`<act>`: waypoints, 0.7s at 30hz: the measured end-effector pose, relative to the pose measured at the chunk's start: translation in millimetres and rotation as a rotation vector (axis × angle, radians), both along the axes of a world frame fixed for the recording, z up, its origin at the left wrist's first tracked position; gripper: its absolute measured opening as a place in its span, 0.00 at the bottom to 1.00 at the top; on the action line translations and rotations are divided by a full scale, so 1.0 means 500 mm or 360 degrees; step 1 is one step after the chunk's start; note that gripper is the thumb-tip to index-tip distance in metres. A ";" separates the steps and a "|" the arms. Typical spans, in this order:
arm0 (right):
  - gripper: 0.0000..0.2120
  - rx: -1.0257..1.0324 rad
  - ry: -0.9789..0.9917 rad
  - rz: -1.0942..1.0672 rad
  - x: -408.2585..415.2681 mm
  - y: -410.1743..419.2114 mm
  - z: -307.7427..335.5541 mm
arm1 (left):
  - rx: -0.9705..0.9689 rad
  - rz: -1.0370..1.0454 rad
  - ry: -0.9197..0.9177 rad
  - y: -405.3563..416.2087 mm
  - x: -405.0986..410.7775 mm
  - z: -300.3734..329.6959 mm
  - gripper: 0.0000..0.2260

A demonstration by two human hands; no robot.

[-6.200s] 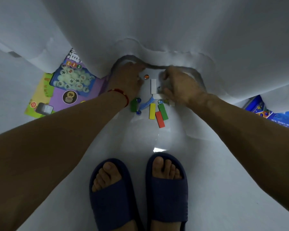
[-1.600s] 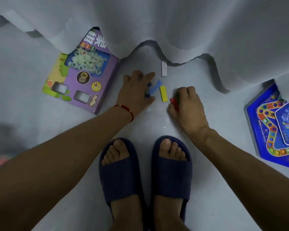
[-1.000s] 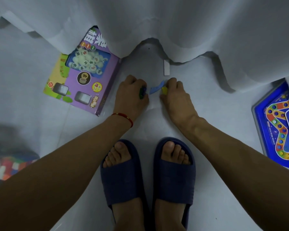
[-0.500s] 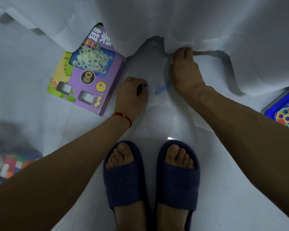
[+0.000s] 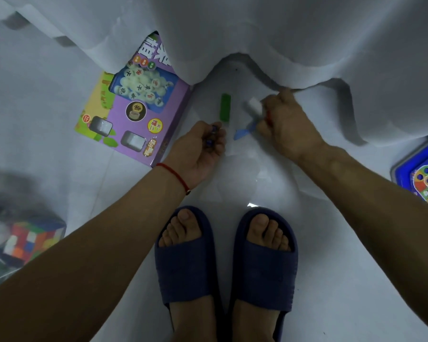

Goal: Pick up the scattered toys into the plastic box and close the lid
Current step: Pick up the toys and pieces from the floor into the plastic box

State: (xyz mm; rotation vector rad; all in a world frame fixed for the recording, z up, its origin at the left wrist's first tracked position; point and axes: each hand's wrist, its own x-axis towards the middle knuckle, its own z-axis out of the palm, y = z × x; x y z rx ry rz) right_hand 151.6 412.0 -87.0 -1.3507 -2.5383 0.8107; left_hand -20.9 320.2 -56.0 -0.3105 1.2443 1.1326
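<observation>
Fingers [image 5: 262, 108] pinch white rect. block [image 5: 252, 106].

Head view, straight down, close

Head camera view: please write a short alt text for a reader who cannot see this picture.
Seen from above, a person crouching in dark blue slippers gathers small toys from a pale floor: the right hand grips a white block, and the left hand holds small marbles. A green block and a blue piece lie between the hands, below a white curtain.
</observation>
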 end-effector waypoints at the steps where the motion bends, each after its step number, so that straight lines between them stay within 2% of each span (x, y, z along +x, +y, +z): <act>1: 0.08 0.0021 -0.0007 0.0121 0.001 -0.016 -0.001 | -0.0021 -0.0022 0.0044 0.001 0.001 0.002 0.07; 5: 0.09 0.0158 -0.0216 0.0422 -0.013 -0.050 -0.007 | -0.0044 -0.0018 0.0052 -0.011 0.004 0.013 0.09; 7: 0.08 0.0152 -0.0330 0.0414 -0.019 -0.051 -0.005 | -0.0031 -0.0015 0.0039 -0.018 0.002 0.020 0.10; 9: 0.09 0.0133 -0.0407 0.0332 -0.024 -0.047 0.000 | -0.0041 -0.0069 0.0162 -0.017 0.002 0.026 0.10; 11: 0.12 0.0080 -0.0550 0.0294 -0.032 -0.047 0.006 | -0.0053 -0.0294 0.0645 0.000 0.000 0.014 0.11; 13: 0.13 0.0054 -0.0619 0.0226 -0.041 -0.048 0.011 | -0.0031 -0.0688 0.1373 0.032 -0.005 -0.002 0.13; 15: 0.14 -0.0111 -0.0457 -0.0030 -0.037 -0.046 0.024 | 0.0005 -0.1027 0.1883 0.074 -0.004 -0.015 0.17; 17: 0.14 -0.0469 -0.0151 -0.0376 -0.024 -0.047 0.040 | -0.0010 -0.1305 0.2353 0.115 -0.002 -0.034 0.19; 19: 0.14 -0.1055 0.0409 -0.0716 -0.005 -0.059 0.063 | -0.0044 -0.1621 0.2776 0.151 0.003 -0.054 0.23; 21: 0.11 -0.1723 0.1064 -0.0971 0.012 -0.076 0.090 | -0.0092 -0.2012 0.2980 0.169 0.002 -0.072 0.23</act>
